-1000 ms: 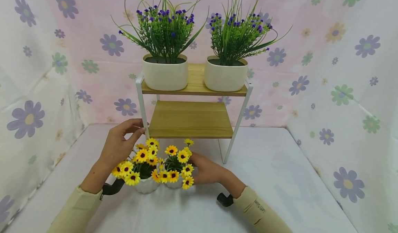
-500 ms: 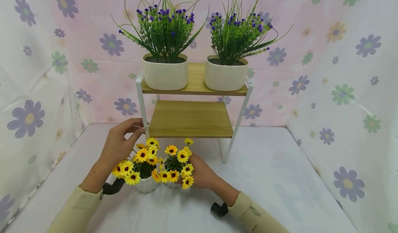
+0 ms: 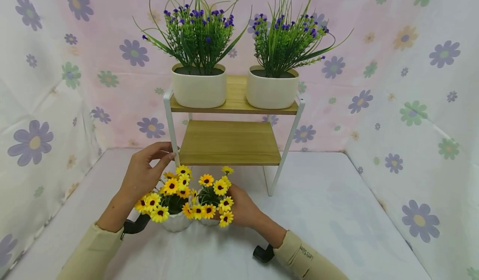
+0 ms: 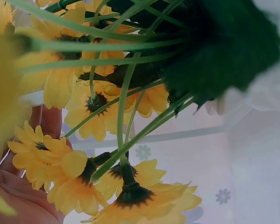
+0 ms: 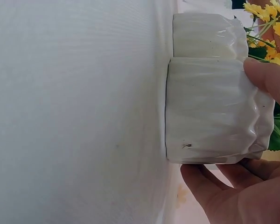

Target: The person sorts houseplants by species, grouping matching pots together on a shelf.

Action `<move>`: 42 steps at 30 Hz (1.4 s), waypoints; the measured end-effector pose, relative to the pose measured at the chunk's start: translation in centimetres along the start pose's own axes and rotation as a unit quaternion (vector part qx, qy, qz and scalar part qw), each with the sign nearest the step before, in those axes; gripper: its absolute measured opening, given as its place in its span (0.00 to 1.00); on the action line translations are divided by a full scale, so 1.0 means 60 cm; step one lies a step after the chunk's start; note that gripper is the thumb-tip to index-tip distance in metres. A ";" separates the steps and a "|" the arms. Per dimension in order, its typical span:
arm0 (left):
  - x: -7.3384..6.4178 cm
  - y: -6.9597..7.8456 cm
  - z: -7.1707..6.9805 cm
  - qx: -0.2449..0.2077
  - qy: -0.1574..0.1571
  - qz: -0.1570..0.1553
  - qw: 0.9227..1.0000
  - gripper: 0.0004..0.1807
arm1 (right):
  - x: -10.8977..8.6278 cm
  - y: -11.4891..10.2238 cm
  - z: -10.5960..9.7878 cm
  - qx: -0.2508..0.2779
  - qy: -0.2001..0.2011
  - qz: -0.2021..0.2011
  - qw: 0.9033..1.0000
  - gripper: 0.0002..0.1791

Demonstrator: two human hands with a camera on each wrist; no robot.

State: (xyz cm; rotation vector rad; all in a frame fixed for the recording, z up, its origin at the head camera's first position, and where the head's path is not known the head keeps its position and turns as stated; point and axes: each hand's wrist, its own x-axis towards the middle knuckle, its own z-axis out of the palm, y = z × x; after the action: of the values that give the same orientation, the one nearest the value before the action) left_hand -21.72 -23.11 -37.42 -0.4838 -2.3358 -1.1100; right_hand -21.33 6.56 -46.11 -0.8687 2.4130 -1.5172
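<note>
At the stand's left front leg, my left hand (image 3: pixel 139 173) pinches the white metal leg (image 3: pixel 171 132) between thumb and fingers. My right hand (image 3: pixel 244 208) grips a small white ceramic flowerpot (image 5: pixel 214 112) with yellow daisy-like flowers (image 3: pixel 220 187). In the right wrist view the thumb lies on its fluted rim and the fingers curl round the opposite side; its base is at the white cloth. Right beside it stands a second white flowerpot (image 3: pixel 176 222) with similar yellow flowers (image 3: pixel 171 187), which overlap my left wrist in the head view. Flowers partly cover the left hand in the left wrist view.
The two-tier stand has a wooden lower shelf (image 3: pixel 230 143) and a top shelf (image 3: pixel 235 91). Two cream planters (image 3: pixel 199 89) with grass and purple flowers stand on top. Flower-printed cloth walls (image 3: pixel 404 105) enclose the white-covered table (image 3: pixel 337 213) on three sides.
My right hand has moved a little left and closed further round the right flowerpot, then stayed there. The left hand, the stand and both flowerpots have kept their places.
</note>
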 end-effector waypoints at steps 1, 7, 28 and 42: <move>0.000 0.000 0.000 0.000 0.000 0.000 1.000 0.14 | 0.000 0.001 0.001 0.001 0.001 -0.001 1.000 0.35; 0.000 0.001 -0.001 -0.003 0.000 0.001 1.000 0.14 | -0.001 -0.001 -0.002 0.006 0.004 -0.009 1.000 0.36; 0.002 -0.001 0.001 -0.007 0.000 0.004 1.000 0.14 | -0.020 -0.072 -0.055 0.061 0.030 -0.047 0.997 0.37; 0.002 0.001 0.001 -0.016 0.002 0.003 1.000 0.13 | -0.039 -0.111 -0.066 0.065 0.034 -0.056 0.996 0.40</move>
State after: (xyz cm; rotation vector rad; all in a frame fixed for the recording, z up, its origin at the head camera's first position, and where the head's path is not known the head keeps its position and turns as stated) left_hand -21.81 -23.02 -37.36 -0.4992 -2.3151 -1.1476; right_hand -18.53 8.78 -38.87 -0.9544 2.3157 -1.7481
